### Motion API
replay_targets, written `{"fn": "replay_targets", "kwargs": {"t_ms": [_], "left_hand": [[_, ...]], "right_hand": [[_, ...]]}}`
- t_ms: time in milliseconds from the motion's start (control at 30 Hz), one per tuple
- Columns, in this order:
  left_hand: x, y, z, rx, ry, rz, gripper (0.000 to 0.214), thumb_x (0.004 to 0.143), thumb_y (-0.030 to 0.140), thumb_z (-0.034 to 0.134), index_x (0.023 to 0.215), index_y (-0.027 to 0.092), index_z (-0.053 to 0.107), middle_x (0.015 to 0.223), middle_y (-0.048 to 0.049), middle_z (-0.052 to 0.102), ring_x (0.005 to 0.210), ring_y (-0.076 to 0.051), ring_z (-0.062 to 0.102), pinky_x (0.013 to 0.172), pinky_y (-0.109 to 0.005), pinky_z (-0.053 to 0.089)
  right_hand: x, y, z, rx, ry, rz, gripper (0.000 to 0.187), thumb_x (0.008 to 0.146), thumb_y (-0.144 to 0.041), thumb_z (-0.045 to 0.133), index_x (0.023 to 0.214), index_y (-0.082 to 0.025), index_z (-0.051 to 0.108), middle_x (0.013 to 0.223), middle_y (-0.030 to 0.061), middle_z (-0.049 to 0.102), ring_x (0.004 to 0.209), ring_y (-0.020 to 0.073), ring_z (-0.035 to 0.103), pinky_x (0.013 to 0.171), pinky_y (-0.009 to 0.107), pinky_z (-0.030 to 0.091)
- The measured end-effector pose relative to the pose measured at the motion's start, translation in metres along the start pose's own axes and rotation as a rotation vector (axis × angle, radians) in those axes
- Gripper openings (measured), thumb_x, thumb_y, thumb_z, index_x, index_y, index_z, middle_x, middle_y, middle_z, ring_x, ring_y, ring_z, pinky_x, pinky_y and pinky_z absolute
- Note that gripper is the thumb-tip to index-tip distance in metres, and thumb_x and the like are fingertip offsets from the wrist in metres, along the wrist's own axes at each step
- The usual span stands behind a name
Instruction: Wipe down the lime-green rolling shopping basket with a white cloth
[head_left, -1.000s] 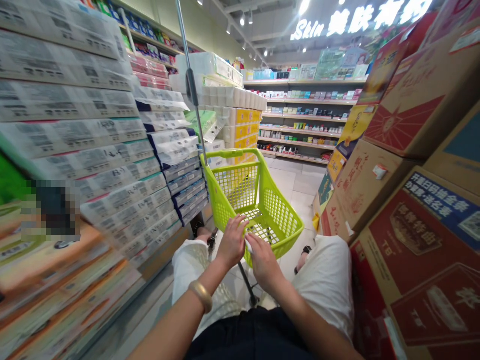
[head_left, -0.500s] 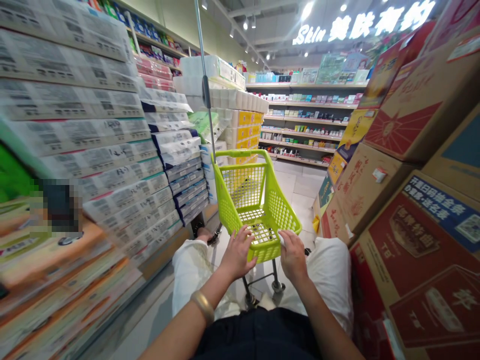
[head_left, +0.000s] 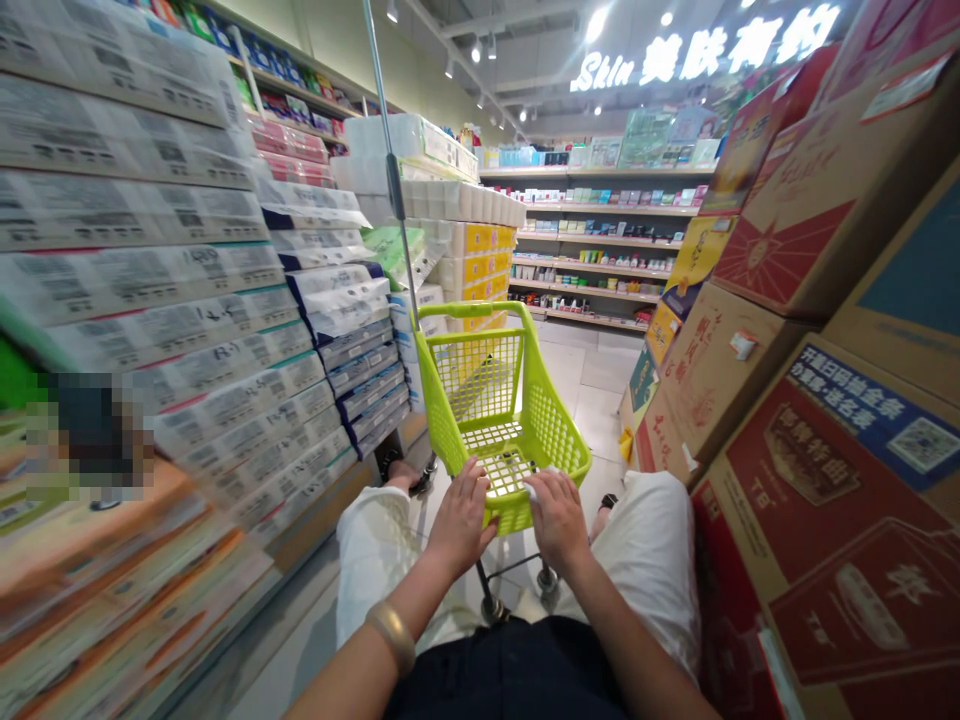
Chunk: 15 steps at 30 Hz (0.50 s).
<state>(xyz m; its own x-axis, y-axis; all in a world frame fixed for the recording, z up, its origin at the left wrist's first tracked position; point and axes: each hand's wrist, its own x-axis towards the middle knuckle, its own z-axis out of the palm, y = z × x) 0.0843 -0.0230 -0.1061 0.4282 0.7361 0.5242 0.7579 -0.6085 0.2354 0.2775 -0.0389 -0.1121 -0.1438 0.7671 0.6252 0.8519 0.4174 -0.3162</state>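
Note:
A small lime-green child-size shopping cart [head_left: 551, 420] with a perforated basket stands between my knees. My left hand [head_left: 461, 518] holds the near left corner of its rim, fingers over the edge and thumb against the outside wall. At the near right corner, my right hand [head_left: 556, 512] is closed on a small white cloth or tissue [head_left: 532, 491], pressed to the rim. Most of the white piece is hidden under the fingers. A thin metal pole [head_left: 392, 180] with a dark sleeve rises from the far left of the cart.
Wrapped packs [head_left: 172, 270] are stacked high along the left, with orange packs [head_left: 150, 580] nearer. Cardboard cartons [head_left: 832, 520] wall the right side. Shelves of small goods [head_left: 592, 240] stand across the back, beyond the tiled floor [head_left: 574, 365].
My right hand has slid left along the rim with the white piece, closer to my left hand. The view has shifted slightly; my left hand stays at its corner.

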Motion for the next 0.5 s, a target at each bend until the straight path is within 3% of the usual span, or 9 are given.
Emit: {"fn": "replay_targets", "kwargs": {"t_ms": [100, 200, 367, 433, 500], "left_hand": [[-0.002, 0.003, -0.002, -0.008, -0.006, -0.012, 0.043, 0.073, 0.016, 0.059, 0.113, 0.020, 0.043, 0.133, -0.0143, 0.046, 0.141, -0.032, 0.028, 0.108, -0.054, 0.039], [-0.003, 0.006, 0.000, -0.022, 0.017, -0.023, 0.044, 0.073, 0.015, 0.058, 0.114, 0.019, 0.042, 0.130, -0.0151, 0.047, 0.140, -0.033, 0.028, 0.108, -0.055, 0.039], [-0.006, 0.003, 0.001, -0.038, 0.042, 0.013, 0.045, 0.074, 0.017, 0.055, 0.117, 0.018, 0.041, 0.130, -0.0173, 0.046, 0.139, -0.035, 0.029, 0.107, -0.057, 0.040], [-0.008, 0.001, -0.001, -0.037, 0.039, 0.030, 0.043, 0.075, 0.018, 0.054, 0.116, 0.018, 0.042, 0.130, -0.0169, 0.046, 0.139, -0.035, 0.029, 0.107, -0.057, 0.040], [-0.009, -0.001, -0.003, -0.029, 0.034, 0.029, 0.041, 0.075, 0.018, 0.055, 0.114, 0.019, 0.042, 0.129, -0.0156, 0.046, 0.139, -0.034, 0.029, 0.107, -0.056, 0.040]], "right_hand": [[0.000, 0.022, -0.007, -0.048, 0.077, 0.124, 0.029, 0.091, -0.018, 0.038, 0.110, -0.018, 0.061, 0.112, 0.0084, 0.062, 0.116, 0.0209, 0.048, 0.108, 0.042, 0.029], [0.000, 0.009, -0.005, -0.057, 0.079, 0.170, 0.028, 0.091, -0.018, 0.038, 0.107, -0.018, 0.062, 0.109, 0.0088, 0.062, 0.115, 0.0219, 0.048, 0.109, 0.044, 0.027], [0.000, -0.043, 0.010, 0.045, -0.101, -0.056, 0.033, 0.086, -0.015, 0.046, 0.115, -0.023, 0.059, 0.109, 0.0056, 0.061, 0.111, 0.0200, 0.049, 0.110, 0.041, 0.025], [0.001, -0.045, 0.011, 0.069, -0.128, -0.122, 0.033, 0.086, -0.015, 0.046, 0.116, -0.023, 0.058, 0.108, 0.0052, 0.061, 0.108, 0.0196, 0.050, 0.108, 0.039, 0.029], [0.004, -0.032, 0.006, 0.069, -0.122, -0.132, 0.028, 0.089, -0.016, 0.044, 0.110, -0.022, 0.061, 0.103, 0.0055, 0.062, 0.104, 0.0197, 0.050, 0.103, 0.036, 0.033]]}}
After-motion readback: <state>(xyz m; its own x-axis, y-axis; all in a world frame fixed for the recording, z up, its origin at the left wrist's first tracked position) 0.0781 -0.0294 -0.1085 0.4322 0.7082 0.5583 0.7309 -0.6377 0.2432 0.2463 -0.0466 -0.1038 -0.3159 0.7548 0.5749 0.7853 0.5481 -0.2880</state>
